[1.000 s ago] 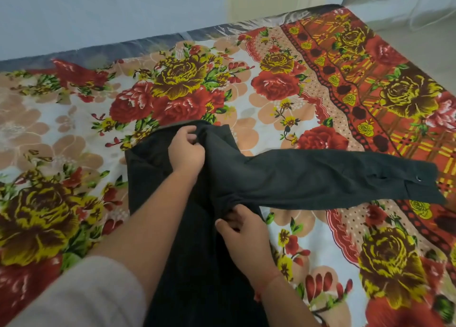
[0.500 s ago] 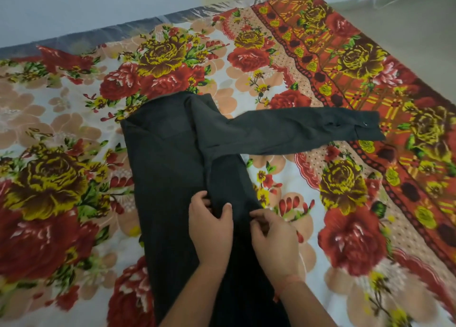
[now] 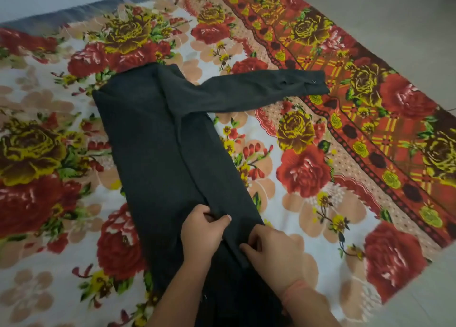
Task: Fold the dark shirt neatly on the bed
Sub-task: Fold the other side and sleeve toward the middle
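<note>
Head view: a dark charcoal long-sleeved shirt [image 3: 153,141] lies flat on a bed spread with a red and yellow floral bedspread [image 3: 308,173], one sleeve [image 3: 259,92] stretched rightward. Near the hem, the left hand [image 3: 202,230] pinches a lengthwise fold; the right hand [image 3: 274,252] has its fingers [image 3: 246,247] curled on the folded edge. The cloth looks soft, light and limp, best held at edges. Pale floor [image 3: 394,18] lies beyond.

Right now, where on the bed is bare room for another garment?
Bare bedspread lies left of the dark shirt, and right of it, nearer than the sleeve. Crowded at the near end, where left hand and right hand pinch it.
</note>
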